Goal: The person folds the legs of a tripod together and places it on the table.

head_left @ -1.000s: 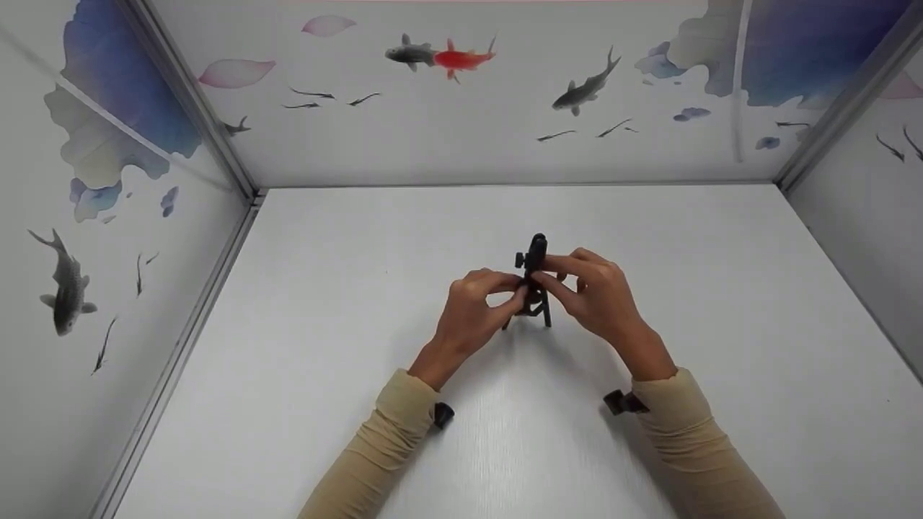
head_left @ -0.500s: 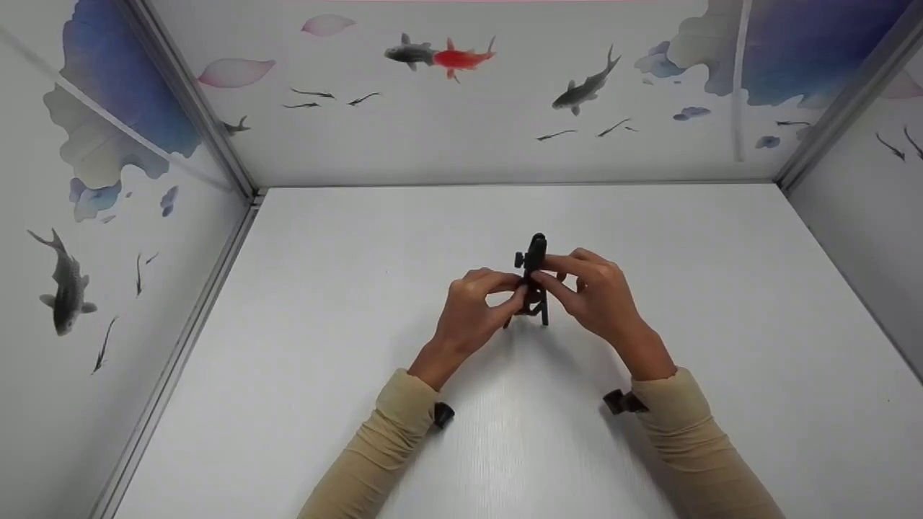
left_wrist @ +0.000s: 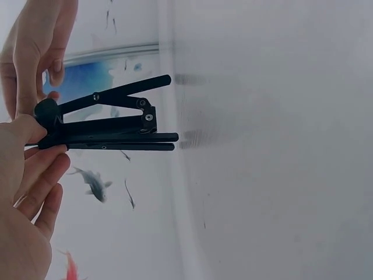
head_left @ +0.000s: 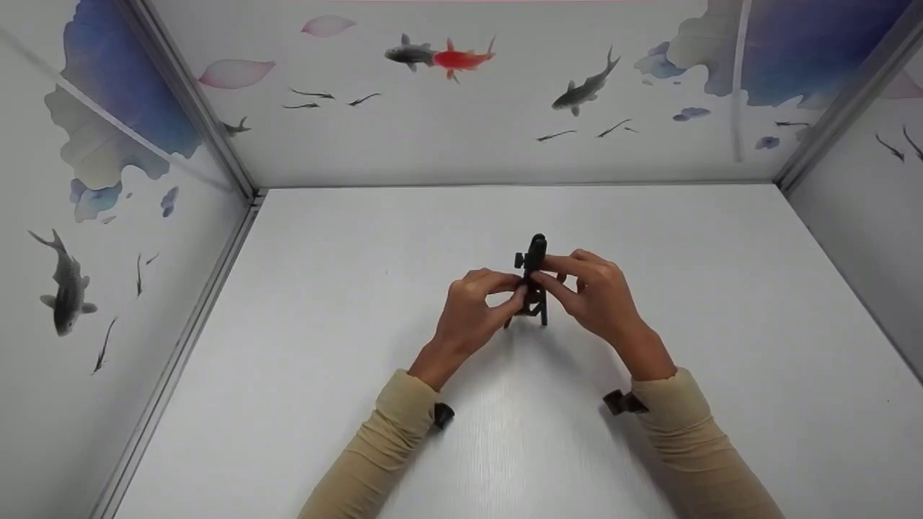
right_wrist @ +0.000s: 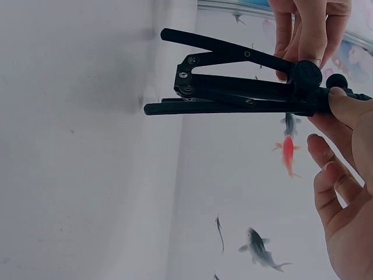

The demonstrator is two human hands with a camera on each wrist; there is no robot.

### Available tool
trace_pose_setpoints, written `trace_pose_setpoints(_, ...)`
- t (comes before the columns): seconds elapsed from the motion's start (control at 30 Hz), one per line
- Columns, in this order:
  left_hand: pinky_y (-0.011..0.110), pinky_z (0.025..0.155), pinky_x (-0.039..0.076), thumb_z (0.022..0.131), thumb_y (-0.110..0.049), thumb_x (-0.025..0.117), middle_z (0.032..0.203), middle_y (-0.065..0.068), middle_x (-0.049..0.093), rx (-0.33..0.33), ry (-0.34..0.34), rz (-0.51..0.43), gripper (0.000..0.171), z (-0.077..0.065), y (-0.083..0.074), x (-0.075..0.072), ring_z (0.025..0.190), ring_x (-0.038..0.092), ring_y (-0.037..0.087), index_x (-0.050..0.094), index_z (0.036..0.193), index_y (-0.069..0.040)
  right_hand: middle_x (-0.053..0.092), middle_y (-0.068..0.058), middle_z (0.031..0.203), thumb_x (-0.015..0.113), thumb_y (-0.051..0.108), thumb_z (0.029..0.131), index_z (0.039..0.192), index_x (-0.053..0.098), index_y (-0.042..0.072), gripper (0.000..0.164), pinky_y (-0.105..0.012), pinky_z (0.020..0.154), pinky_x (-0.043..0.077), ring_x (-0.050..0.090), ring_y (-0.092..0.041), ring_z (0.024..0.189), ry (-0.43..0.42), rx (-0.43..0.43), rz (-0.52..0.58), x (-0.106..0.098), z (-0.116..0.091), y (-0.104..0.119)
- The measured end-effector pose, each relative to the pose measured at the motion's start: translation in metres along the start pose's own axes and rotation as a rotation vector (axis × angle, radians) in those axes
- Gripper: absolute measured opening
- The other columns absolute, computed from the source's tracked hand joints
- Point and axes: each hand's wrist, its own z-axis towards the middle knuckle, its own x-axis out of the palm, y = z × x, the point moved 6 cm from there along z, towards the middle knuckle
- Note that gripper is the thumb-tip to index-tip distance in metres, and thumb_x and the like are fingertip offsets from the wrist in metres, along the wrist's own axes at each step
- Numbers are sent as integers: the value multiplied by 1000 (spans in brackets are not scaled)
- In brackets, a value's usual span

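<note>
A small black tripod (head_left: 537, 252) is held upright near the middle of the white table, its feet close over the surface. My left hand (head_left: 469, 306) pinches it at the round hub where the legs meet, between thumb and fingers. Higher up, the thumb and index finger of my right hand (head_left: 602, 292) grip the column below the top, while its other fingers are loosely bent. In the left wrist view, one tripod leg (left_wrist: 134, 86) angles away from two legs lying near each other. Hinged braces (right_wrist: 185, 76) join the legs to the centre post in the right wrist view.
The white tabletop (head_left: 324, 346) runs back to a wall panel (head_left: 490, 144) printed with fish and petals. Side panels (head_left: 180, 274) rise at left and right along metal edge rails. Black wrist cameras (head_left: 443, 416) sit under both sleeve cuffs.
The tripod's feet have drawn slightly closer together in the head view since one second ago. Both hands keep the same hold and place.
</note>
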Motion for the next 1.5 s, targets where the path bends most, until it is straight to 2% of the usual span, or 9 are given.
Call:
trace_pose_setpoints(0.23, 35, 91, 61, 99, -15, 80, 101, 0, 85, 17, -3, 10, 13, 0, -2, -1, 94, 80, 8, 84, 111, -9, 80, -4, 87, 88, 14, 93, 117, 85, 14, 25, -21, 56, 41, 66, -17, 74, -16, -17, -4, 1, -1, -1)
trace_pose_setpoints(0.63, 36, 92, 61, 100, -17, 79, 101, 0, 85, 1, 21, -4, 14, 1, 2, -1, 95, 80, 7, 84, 111, -9, 84, 0, 96, 86, 15, 94, 119, 85, 16, 25, -20, 55, 39, 58, -12, 65, -1, -11, 20, 4, -1, -3)
trace_pose_setpoints(0.83, 33, 93, 62, 100, -17, 80, 103, 1, 85, -18, 72, -41, 15, 3, 6, -2, 97, 81, 9, 83, 112, -9, 85, 1, 106, 84, 18, 97, 123, 84, 17, 26, -17, 55, 40, 62, -7, 66, 36, 20, 66, 3, 0, -8)
trace_pose_setpoints(0.93, 33, 95, 63, 101, -20, 79, 106, 3, 85, -26, 118, -60, 18, 5, 8, -3, 98, 81, 10, 82, 115, -8, 85, 0, 105, 79, 18, 101, 123, 84, 17, 22, -21, 53, 43, 66, -8, 66, 62, 49, 70, -1, 0, -14)
trace_pose_setpoints(1.07, 37, 95, 63, 101, -26, 80, 105, 4, 85, -51, 186, -65, 23, 8, 14, -4, 99, 83, 13, 81, 116, -9, 85, 4, 101, 73, 18, 104, 116, 85, 17, 17, -26, 53, 45, 69, -10, 66, 163, 117, 46, -3, -2, -23)
trace_pose_setpoints(1.23, 39, 90, 63, 100, -23, 81, 94, 4, 86, -85, 293, -72, 17, 8, 20, -5, 95, 83, 15, 82, 109, -9, 85, 8, 105, 75, 18, 100, 114, 86, 25, 19, -27, 61, 49, 68, -10, 73, 410, 235, 57, 7, -12, -35)
trace_pose_setpoints(1.3, 39, 94, 63, 100, -20, 81, 95, 5, 85, -96, 334, -83, 14, 8, 21, -5, 94, 83, 15, 82, 108, -9, 84, 9, 106, 76, 16, 97, 115, 86, 24, 22, -27, 65, 51, 68, -10, 75, 491, 268, 81, 13, -16, -39)
trace_pose_setpoints(1.4, 40, 98, 62, 99, -15, 82, 97, 7, 85, -120, 388, -97, 13, 6, 23, -4, 95, 83, 17, 82, 108, -6, 84, 10, 106, 77, 15, 95, 116, 86, 22, 24, -27, 65, 51, 67, -9, 76, 560, 289, 116, 21, -21, -41)
trace_pose_setpoints(1.5, 41, 99, 62, 98, -11, 82, 100, 8, 85, -155, 446, -88, 14, 4, 26, -2, 95, 84, 18, 82, 110, -5, 84, 12, 104, 79, 14, 94, 114, 86, 22, 23, -26, 65, 50, 66, -9, 74, 584, 290, 138, 26, -22, -42)
